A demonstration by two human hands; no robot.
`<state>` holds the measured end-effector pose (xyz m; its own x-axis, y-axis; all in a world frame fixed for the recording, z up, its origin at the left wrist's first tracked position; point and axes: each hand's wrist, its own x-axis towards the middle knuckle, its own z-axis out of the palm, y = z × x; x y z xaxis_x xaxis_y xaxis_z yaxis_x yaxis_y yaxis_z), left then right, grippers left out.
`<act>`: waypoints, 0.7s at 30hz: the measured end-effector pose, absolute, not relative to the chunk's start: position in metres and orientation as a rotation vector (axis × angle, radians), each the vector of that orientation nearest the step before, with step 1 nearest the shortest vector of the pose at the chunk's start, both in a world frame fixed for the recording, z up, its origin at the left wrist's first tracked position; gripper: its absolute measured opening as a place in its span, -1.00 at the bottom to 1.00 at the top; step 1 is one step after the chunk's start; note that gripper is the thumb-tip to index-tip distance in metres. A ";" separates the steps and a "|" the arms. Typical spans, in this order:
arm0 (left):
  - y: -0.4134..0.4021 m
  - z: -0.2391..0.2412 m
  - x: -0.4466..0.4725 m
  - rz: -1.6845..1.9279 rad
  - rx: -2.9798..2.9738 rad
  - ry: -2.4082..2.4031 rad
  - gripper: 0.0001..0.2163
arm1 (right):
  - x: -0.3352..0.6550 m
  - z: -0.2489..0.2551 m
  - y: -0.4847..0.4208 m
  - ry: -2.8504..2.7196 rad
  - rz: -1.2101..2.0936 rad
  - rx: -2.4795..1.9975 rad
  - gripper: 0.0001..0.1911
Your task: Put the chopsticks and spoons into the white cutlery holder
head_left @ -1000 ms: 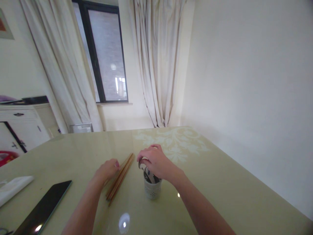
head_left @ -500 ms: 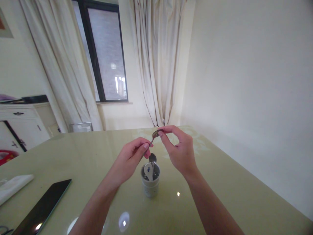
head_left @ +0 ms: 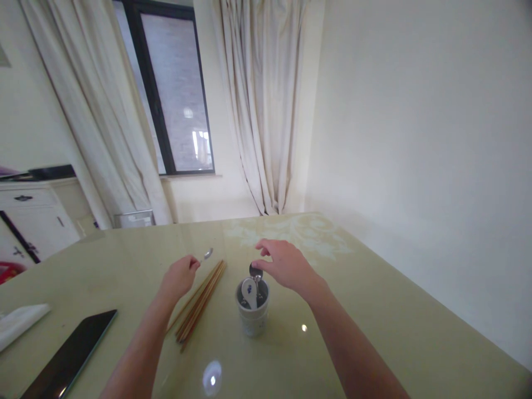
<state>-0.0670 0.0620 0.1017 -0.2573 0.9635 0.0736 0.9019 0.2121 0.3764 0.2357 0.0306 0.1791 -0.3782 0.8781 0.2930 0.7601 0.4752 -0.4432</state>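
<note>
My left hand (head_left: 179, 279) is closed around the handle of a metal spoon (head_left: 208, 254), whose bowl points up and to the right. Beneath and beside that hand lies a loose bundle of wooden chopsticks (head_left: 201, 305) on the table. A pale cup (head_left: 253, 321) stands to their right, holding a white spoon with a blue mark (head_left: 249, 291) and a dark-looking metal spoon (head_left: 255, 271). Over the cup's far side, my right hand (head_left: 286, 266) has its thumb and fingers apart, the thumb at the metal spoon's top; I cannot tell whether they touch.
A dark tablet-like slab (head_left: 72, 352) and a white object (head_left: 22, 324) lie at the left of the glossy greenish table (head_left: 353, 332). A white wall (head_left: 415, 166) borders the right edge. A white cabinet (head_left: 37, 213) stands at the far left.
The metal spoon has moved left and down with my left hand. My right hand has let go of its bowl and come down near the cup. The chopsticks now show.
</note>
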 end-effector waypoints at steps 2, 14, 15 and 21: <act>0.065 0.087 -0.077 0.467 1.762 2.371 -0.74 | 0.234 0.175 0.032 -2.330 0.322 -1.407 -0.70; 0.061 0.051 -0.079 0.284 1.721 2.455 -0.70 | 0.234 0.179 0.030 -2.346 0.302 -1.370 -0.89; 0.061 0.052 -0.078 0.281 1.723 2.451 -0.71 | 0.235 0.182 0.030 -2.302 0.306 -1.330 -0.89; 0.057 0.062 -0.069 0.307 1.705 2.436 -0.75 | 0.244 0.208 0.015 -1.922 0.271 -1.127 -0.87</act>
